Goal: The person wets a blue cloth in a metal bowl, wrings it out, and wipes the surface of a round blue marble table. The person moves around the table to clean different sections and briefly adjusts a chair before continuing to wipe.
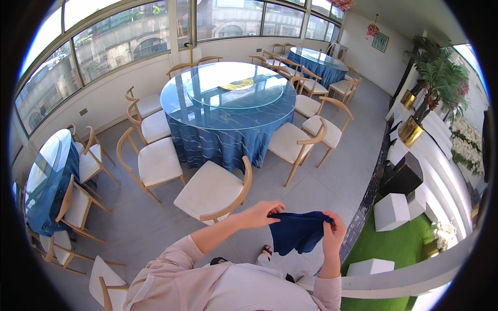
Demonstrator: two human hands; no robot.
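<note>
A dark blue cloth [297,232] hangs spread between my two hands, in front of my body. My left hand [262,214] pinches its upper left corner between thumb and fingers. At the upper right corner, my right hand [334,226] grips a bunched bit of the same cloth. The lower edge falls loose and wavy above the floor, partly over my legs. Just beyond my left forearm stands a wooden chair with a white seat [212,189]. Past that chair is a round table with a glass top [218,118] and a blue marbled tablecloth [218,145].
Several wooden chairs surround the round table. Another glass-topped table [46,182] stands at left, a third [319,58] at the back. To the right, a dark curb [365,206] borders artificial grass [373,245] with white blocks [391,212] and potted palms [411,132]. A white curved rail [404,282] passes close by my right arm.
</note>
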